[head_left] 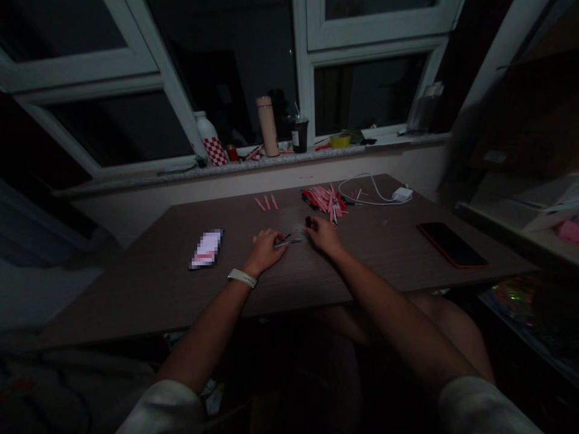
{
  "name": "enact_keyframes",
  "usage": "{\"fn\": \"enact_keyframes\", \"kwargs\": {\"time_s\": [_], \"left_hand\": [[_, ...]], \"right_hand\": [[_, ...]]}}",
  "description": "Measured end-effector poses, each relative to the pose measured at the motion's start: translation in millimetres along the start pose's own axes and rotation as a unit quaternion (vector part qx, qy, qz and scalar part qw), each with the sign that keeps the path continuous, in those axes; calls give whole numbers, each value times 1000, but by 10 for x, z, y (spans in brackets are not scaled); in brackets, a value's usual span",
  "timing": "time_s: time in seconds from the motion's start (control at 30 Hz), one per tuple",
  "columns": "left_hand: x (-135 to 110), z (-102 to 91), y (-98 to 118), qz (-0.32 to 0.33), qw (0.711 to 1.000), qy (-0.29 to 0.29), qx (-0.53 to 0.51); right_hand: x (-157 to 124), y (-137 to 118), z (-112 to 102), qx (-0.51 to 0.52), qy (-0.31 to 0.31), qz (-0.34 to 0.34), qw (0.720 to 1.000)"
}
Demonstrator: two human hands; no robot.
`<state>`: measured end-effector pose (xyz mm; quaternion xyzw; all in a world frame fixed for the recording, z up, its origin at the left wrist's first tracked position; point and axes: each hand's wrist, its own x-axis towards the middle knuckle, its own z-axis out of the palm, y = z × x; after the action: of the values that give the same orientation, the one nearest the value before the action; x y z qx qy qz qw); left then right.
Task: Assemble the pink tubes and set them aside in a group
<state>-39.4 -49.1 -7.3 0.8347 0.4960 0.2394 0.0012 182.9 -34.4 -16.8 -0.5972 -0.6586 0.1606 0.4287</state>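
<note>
1. Holding a slim silver-and-black pen part (287, 243), the left hand (266, 250) rests on the brown wood-grain table (149, 283), with its fingers curled closed over this part.
2. The right hand (323, 235) pinches a small black piece (308, 222) between its fingertips, which are almost closed, just beside the pen part.
3. Near the hands lie a heap of pink and red plastic pen parts (323, 202) and three loose pink plastic pieces (266, 202). Farther right are a white plastic charger (401, 194) and a black phone in a red case (452, 244).
4. If the pinch becomes loose, the small black piece could drop and roll away. A careless hand movement could also scatter the heap.
5. The light is dim, so the exact shape of the small black piece is hard to make out. The fingers hide part of the pen part, and a flat rectangular card (207, 248) is blurred.
</note>
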Motion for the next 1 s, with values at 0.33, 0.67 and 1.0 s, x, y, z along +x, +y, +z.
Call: {"fn": "enact_keyframes", "kwargs": {"time_s": [0.33,0.67,1.0], "left_hand": [[27,29,108,25,999,37,8],[55,66,148,24,1000,-1,17],[46,44,137,0,999,31,-23]], "right_hand": [[8,-13,-2,-10,-1,9,1000],[-23,-49,-68,19,37,4,999],[-6,-92,-242,18,184,-69,980]]}}
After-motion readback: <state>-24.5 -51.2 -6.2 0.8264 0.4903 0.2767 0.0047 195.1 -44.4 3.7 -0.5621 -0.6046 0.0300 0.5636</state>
